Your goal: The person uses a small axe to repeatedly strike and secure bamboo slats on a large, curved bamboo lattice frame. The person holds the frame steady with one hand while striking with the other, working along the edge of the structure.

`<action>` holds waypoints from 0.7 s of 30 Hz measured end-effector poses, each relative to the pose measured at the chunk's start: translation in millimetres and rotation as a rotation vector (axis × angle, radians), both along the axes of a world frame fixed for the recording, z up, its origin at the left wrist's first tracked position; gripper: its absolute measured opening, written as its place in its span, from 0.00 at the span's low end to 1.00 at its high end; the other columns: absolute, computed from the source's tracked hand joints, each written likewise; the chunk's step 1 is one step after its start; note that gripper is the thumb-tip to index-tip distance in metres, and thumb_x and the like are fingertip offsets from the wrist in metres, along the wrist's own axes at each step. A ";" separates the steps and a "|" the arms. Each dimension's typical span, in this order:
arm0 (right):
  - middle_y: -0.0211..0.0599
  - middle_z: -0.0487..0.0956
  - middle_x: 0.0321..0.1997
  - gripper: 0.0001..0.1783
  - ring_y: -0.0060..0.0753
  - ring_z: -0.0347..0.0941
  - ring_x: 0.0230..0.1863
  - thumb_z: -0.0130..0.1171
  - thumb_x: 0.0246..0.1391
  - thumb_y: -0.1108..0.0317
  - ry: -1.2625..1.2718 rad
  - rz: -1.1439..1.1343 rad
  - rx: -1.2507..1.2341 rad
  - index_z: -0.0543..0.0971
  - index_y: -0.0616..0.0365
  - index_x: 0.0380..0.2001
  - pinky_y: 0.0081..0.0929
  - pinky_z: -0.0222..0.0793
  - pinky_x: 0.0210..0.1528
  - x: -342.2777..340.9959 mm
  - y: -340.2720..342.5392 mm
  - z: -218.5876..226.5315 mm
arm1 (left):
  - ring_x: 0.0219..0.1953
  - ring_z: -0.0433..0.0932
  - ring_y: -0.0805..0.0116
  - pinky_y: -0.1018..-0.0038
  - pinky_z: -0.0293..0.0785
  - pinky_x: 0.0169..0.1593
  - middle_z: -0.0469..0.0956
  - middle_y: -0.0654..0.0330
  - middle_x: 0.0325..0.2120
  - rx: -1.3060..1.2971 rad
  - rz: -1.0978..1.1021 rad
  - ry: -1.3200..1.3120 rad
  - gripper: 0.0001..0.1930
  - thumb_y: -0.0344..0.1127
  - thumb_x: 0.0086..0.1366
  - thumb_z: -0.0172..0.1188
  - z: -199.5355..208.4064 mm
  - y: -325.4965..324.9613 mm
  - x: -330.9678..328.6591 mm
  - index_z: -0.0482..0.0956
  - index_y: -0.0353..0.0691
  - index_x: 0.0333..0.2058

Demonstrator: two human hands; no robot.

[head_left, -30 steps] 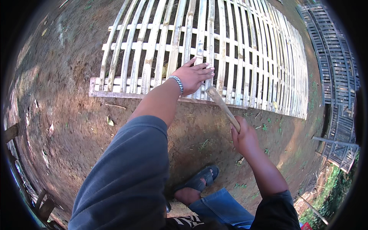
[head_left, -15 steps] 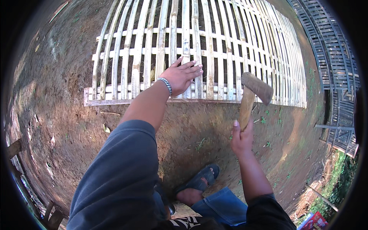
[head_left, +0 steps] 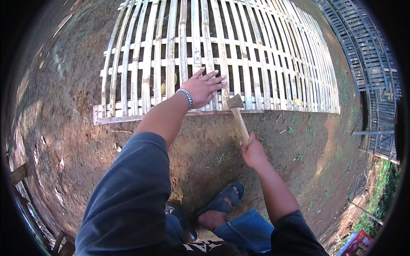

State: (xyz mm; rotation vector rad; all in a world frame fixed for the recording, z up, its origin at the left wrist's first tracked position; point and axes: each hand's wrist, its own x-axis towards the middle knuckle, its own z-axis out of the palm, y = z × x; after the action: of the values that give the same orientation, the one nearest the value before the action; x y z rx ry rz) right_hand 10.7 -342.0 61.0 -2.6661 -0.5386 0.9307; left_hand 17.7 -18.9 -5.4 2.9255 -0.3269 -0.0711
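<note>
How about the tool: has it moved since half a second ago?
Yes: judged against the bamboo panel, the tool in the right hand has shifted left, closer to the left hand.

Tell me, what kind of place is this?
Probably an outdoor yard: there's bare dirt ground, small green plants growing in it, and sunlight falling on a slatted panel.

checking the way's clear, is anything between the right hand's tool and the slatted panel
Nothing visible stands between the tool head and the slatted panel; the left hand rests left of the head.
</note>
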 end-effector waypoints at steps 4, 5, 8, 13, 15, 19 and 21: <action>0.64 0.81 0.42 0.23 0.69 0.79 0.45 0.53 0.67 0.64 0.033 0.038 -0.111 0.66 0.57 0.62 0.58 0.74 0.49 18.5 24.8 57.9 | 0.78 0.47 0.66 0.53 0.38 0.80 0.52 0.73 0.76 -0.006 0.013 0.116 0.28 0.43 0.76 0.41 10.0 -2.7 2.1 0.58 0.60 0.74; 0.63 0.81 0.42 0.23 0.68 0.79 0.44 0.53 0.67 0.64 0.029 0.065 -0.106 0.66 0.55 0.63 0.58 0.74 0.49 23.2 32.9 77.1 | 0.78 0.47 0.66 0.53 0.38 0.80 0.53 0.73 0.76 0.002 0.011 0.088 0.28 0.43 0.76 0.41 7.2 -0.4 -1.9 0.58 0.60 0.73; 0.58 0.82 0.41 0.22 0.66 0.80 0.41 0.51 0.68 0.64 -0.151 0.122 0.131 0.66 0.50 0.64 0.57 0.75 0.47 40.4 64.2 113.0 | 0.78 0.48 0.66 0.53 0.38 0.80 0.55 0.72 0.75 -0.008 0.018 0.133 0.27 0.42 0.76 0.41 13.8 -1.3 -1.1 0.60 0.60 0.73; 0.53 0.83 0.41 0.23 0.61 0.81 0.40 0.51 0.69 0.63 -0.139 0.373 -0.323 0.66 0.49 0.65 0.55 0.76 0.45 80.2 54.5 108.9 | 0.78 0.48 0.68 0.54 0.36 0.80 0.56 0.71 0.75 -0.065 0.005 0.121 0.27 0.41 0.75 0.41 20.3 -3.3 4.4 0.62 0.58 0.72; 0.52 0.83 0.41 0.24 0.61 0.81 0.40 0.52 0.69 0.62 -0.079 0.390 -0.495 0.66 0.50 0.65 0.55 0.76 0.44 82.5 58.8 112.3 | 0.78 0.49 0.68 0.54 0.37 0.80 0.56 0.72 0.75 -0.083 0.015 0.107 0.27 0.40 0.75 0.42 14.6 0.7 -1.5 0.62 0.59 0.72; 0.51 0.83 0.40 0.23 0.60 0.81 0.39 0.53 0.68 0.62 -0.291 0.384 -0.101 0.67 0.51 0.64 0.54 0.76 0.43 74.3 75.7 136.3 | 0.78 0.49 0.68 0.54 0.37 0.80 0.57 0.72 0.75 -0.084 0.039 0.084 0.27 0.40 0.75 0.42 7.3 5.2 -3.4 0.62 0.59 0.72; 0.50 0.83 0.40 0.21 0.57 0.81 0.39 0.53 0.68 0.62 -0.374 0.366 0.076 0.68 0.50 0.61 0.53 0.76 0.43 63.7 87.7 138.9 | 0.78 0.48 0.69 0.55 0.36 0.80 0.55 0.73 0.75 -0.053 0.045 0.168 0.27 0.42 0.76 0.40 19.1 3.4 1.2 0.61 0.62 0.72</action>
State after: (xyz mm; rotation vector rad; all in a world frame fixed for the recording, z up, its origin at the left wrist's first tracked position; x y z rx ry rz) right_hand 74.4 -254.3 199.8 -2.7307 -1.1486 0.4723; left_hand 18.9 -15.5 13.8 2.8489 -0.2323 -0.2945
